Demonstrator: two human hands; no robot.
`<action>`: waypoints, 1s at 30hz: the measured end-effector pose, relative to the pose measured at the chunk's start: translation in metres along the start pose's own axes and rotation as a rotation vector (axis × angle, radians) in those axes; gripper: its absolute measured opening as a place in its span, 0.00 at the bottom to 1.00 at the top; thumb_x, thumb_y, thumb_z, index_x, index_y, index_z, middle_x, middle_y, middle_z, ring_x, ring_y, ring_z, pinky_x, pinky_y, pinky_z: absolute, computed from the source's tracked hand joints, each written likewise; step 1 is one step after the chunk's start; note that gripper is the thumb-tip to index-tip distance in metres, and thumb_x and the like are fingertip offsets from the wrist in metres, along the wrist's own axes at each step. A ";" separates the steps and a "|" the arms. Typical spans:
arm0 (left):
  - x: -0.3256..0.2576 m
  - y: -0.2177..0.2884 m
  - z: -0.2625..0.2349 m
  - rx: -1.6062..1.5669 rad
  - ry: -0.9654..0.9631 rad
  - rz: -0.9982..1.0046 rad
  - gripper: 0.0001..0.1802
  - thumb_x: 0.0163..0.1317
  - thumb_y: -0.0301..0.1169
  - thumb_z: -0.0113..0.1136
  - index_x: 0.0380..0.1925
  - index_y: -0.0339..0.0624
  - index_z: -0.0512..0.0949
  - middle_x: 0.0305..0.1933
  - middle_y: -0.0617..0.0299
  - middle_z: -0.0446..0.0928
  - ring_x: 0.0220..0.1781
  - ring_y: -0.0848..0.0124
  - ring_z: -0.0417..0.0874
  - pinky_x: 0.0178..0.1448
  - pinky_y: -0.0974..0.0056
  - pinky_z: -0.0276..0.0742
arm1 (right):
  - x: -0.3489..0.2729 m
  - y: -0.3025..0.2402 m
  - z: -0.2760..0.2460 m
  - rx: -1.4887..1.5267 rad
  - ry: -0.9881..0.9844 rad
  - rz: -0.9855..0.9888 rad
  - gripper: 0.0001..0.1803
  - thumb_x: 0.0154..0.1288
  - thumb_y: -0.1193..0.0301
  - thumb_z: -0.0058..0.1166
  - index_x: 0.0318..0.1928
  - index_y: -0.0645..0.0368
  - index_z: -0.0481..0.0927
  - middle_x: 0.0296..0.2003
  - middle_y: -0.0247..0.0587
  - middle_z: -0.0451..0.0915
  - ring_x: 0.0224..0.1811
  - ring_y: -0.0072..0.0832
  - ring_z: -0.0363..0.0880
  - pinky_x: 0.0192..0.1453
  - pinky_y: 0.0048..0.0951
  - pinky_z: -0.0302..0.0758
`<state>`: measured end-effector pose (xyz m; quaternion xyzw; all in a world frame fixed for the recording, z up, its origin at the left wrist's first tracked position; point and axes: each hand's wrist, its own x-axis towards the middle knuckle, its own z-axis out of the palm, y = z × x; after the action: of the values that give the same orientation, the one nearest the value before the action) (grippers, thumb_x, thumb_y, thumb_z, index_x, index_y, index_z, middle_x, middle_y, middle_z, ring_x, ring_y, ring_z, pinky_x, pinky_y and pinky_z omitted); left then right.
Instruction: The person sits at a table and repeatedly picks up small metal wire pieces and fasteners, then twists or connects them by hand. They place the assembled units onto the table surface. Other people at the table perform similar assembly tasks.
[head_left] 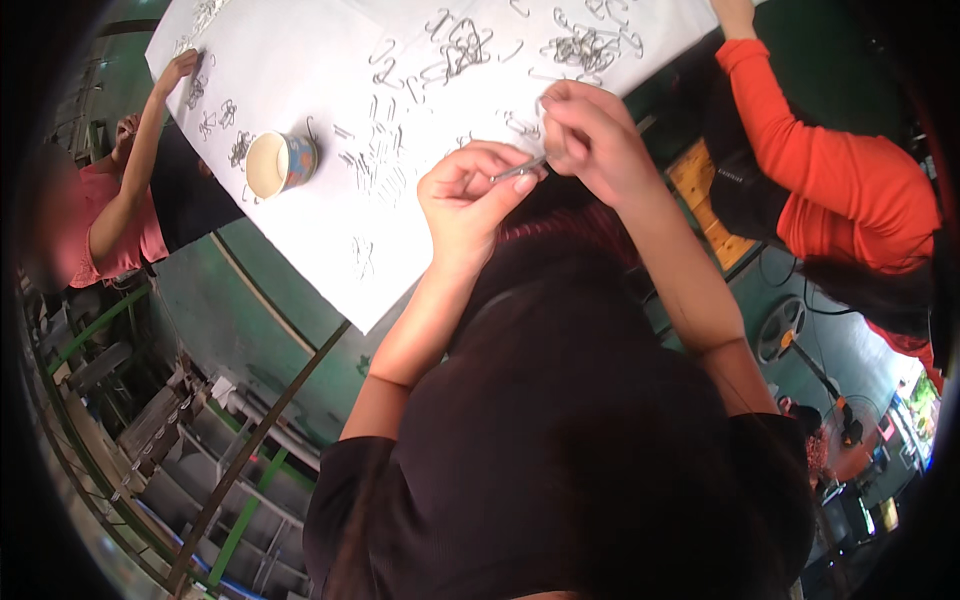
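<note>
White paper point(300, 60) covers the worktop, strewn with bent wire pieces. Beside the paper cup point(280, 163) lie rows of sorted wire hooks point(380, 165); beyond the cup, tangled heaps point(585, 45) remain, so much appears left to sort. Left hand point(465, 200) and right hand point(590, 135) each pinch one end of a small metal clip point(518, 171), grips closed on it, near the cup. Two co-workers flank the worktop.
</note>
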<state>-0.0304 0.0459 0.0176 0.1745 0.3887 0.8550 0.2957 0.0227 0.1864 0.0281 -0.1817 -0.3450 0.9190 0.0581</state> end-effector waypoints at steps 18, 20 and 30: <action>0.001 -0.002 0.008 0.288 -0.040 0.214 0.09 0.46 0.11 0.57 0.24 0.35 0.70 0.33 0.52 0.75 0.40 0.65 0.77 0.45 0.63 0.76 | -0.038 0.016 0.033 -0.174 0.150 -0.354 0.05 0.61 0.74 0.46 0.32 0.64 0.68 0.13 0.30 0.67 0.13 0.11 0.60 0.16 0.14 0.57; 0.003 -0.003 0.009 0.334 -0.108 0.265 0.10 0.46 0.13 0.58 0.25 0.36 0.70 0.32 0.52 0.75 0.41 0.63 0.77 0.46 0.61 0.75 | -0.043 0.020 0.033 -0.339 0.163 -0.527 0.04 0.61 0.76 0.46 0.32 0.64 0.67 0.14 0.31 0.68 0.14 0.11 0.62 0.16 0.14 0.59; 0.003 -0.007 0.015 0.034 -0.190 0.120 0.09 0.51 0.18 0.57 0.29 0.38 0.67 0.31 0.54 0.74 0.40 0.62 0.75 0.46 0.59 0.72 | -0.060 0.009 0.023 -0.629 0.018 -0.739 0.04 0.59 0.81 0.46 0.33 0.64 0.66 0.15 0.33 0.71 0.17 0.13 0.69 0.21 0.15 0.66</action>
<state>-0.0223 0.0603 0.0216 0.2828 0.3622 0.8440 0.2766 0.0704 0.1514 0.0554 -0.0636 -0.6471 0.6863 0.3258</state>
